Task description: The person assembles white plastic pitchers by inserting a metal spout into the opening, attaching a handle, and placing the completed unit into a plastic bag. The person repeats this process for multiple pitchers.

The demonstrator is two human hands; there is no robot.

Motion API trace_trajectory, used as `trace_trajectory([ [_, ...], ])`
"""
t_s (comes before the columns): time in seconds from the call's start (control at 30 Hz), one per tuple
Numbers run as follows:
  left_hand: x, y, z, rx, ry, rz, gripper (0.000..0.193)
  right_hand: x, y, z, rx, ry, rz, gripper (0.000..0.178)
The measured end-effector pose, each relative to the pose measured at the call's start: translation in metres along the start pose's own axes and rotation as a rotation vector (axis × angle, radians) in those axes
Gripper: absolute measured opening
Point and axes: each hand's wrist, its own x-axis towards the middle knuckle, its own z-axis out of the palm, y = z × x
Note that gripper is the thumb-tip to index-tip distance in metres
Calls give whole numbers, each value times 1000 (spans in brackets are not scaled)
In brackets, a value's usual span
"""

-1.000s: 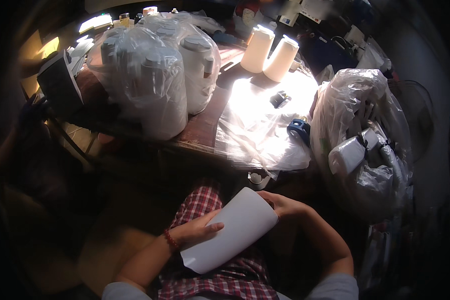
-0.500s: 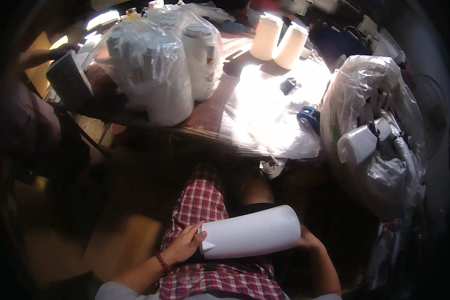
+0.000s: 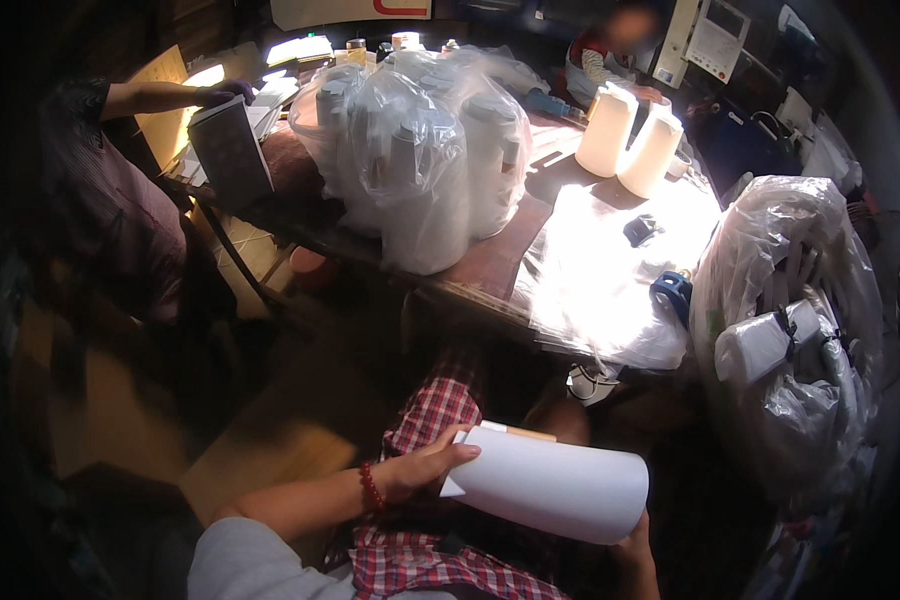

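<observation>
A white jug [image 3: 550, 485] lies on its side above my lap, its narrower top end to the left and its wide base to the right. My left hand [image 3: 425, 470] holds the top end beside a small pointed spout, with the thumb on the near side. At the base, my right hand [image 3: 632, 540] supports the jug from the right; its fingers are mostly hidden behind it. A white and tan strip [image 3: 518, 432], perhaps the handle, shows along the jug's far side.
On the table stand two similar white jugs [image 3: 606, 130] and several bagged ones [image 3: 425, 200]. Blue tape dispensers [image 3: 672, 292] rest on white plastic sheets [image 3: 595, 270]. A large plastic bag [image 3: 770, 240] is at right. One person holds a box [image 3: 230, 150]; another is behind the table.
The jug has turned so its base points lower right, and the strip on its far side now shows. My view has shifted, bringing the person behind the table into sight.
</observation>
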Motion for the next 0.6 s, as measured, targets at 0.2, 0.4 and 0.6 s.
trace_trajectory([
  [0.2,-20,48,4,299,141,543,108,29,-28,-8,24,-106,200,59],
  [0.4,-12,41,-10,-260,89,347,100,67,-60,5,-245,-174,-127,67],
  [0.6,-4,20,-21,-343,64,470,90,74,-76,3,-563,-250,-247,74],
])
